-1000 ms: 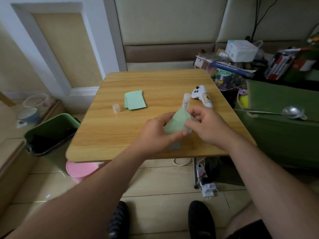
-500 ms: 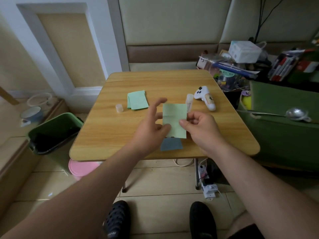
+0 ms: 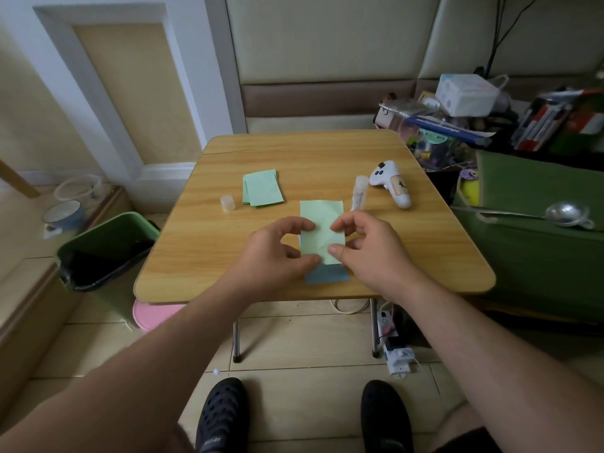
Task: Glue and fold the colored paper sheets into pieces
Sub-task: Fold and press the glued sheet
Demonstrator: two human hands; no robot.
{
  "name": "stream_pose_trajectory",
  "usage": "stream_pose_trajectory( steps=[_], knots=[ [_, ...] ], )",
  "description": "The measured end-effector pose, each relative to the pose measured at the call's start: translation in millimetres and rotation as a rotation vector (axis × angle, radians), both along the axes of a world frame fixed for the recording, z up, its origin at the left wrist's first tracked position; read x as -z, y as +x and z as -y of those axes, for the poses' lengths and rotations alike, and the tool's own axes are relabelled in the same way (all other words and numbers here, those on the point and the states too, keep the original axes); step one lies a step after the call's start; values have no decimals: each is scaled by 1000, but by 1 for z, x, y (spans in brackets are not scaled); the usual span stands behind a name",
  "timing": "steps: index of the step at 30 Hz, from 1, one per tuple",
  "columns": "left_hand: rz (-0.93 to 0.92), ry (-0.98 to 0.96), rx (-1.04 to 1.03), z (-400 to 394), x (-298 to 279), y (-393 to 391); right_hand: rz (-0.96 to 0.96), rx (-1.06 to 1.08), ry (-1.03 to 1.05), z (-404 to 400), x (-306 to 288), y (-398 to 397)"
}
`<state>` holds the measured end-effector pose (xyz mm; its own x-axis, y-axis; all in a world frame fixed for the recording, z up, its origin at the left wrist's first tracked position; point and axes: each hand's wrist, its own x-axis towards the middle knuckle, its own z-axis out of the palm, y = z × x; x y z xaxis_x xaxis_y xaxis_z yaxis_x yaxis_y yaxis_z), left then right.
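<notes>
Green paper sheet (image 3: 322,223) held just above the wooden table (image 3: 425,256), pinched at both long edges. Left hand (image 3: 277,253): thumb and curled fingers grip the left edge. Right hand (image 3: 369,250): thumb and forefinger grip the right edge. A blue sheet (image 3: 327,275) lies directly beneath, showing below the hands. Just beyond the right hand, a glue stick (image 3: 359,192); past it, a white controller (image 3: 390,183). Beyond the left hand, a stack of green sheets (image 3: 262,191) with the small cap (image 3: 227,203) beside it.
</notes>
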<state>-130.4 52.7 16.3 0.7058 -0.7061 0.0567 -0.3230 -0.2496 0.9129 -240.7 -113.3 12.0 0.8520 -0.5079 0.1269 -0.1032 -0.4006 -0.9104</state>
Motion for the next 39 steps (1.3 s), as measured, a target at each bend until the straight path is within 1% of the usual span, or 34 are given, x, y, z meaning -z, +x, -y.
stream_pose_trajectory(
  steps=[4,6,9,12,14,16,18,20,22,24,26,28,30,31,33,34,35,38,39],
  knots=[
    [-161,-143,-48,4,2,-7,30,12,39,-5,-4,1],
    [-179,-171,-50,5,1,-9,53,11,47,-7,-6,1],
    [-100,-109,48,2,-1,-5,90,6,30,-4,-9,0],
    [55,43,230,-6,-5,-1,127,-21,32,10,-15,1],
    [91,99,299,-9,-9,-3,63,-137,51,15,-18,1],
    [137,110,321,-12,-12,-4,-13,-236,71,12,-20,-1],
    [133,73,291,-13,-12,-1,-59,-238,10,9,-20,-1],
    [51,-24,186,-12,-11,3,-80,-203,-67,10,-21,-2],
    [-8,-108,74,-11,-11,6,-114,-198,-79,13,-22,-4],
    [-53,-173,19,-9,-11,6,-173,-212,-89,14,-20,-5],
    [-132,-249,-23,-7,-11,4,-189,-202,-87,12,-17,-3],
    [-217,-307,-73,-4,-10,3,-104,-146,29,8,-16,1],
    [-294,-318,-61,-2,-9,3,6,-81,250,3,-16,3],
    [-309,-302,-31,-2,-7,2,46,-49,339,0,-16,4],
    [-268,-250,22,-2,-5,-1,76,10,390,-4,-11,5],
    [-223,-227,25,-2,-4,-3,66,36,356,-5,-8,5],
    [-168,-211,11,-3,-3,-4,43,65,271,-5,-5,4],
    [93,-94,-55,-3,2,-2,-67,80,-129,-4,-2,3],
    [182,-31,-62,-3,3,-1,-89,49,-193,-3,-3,2]
  ],
)
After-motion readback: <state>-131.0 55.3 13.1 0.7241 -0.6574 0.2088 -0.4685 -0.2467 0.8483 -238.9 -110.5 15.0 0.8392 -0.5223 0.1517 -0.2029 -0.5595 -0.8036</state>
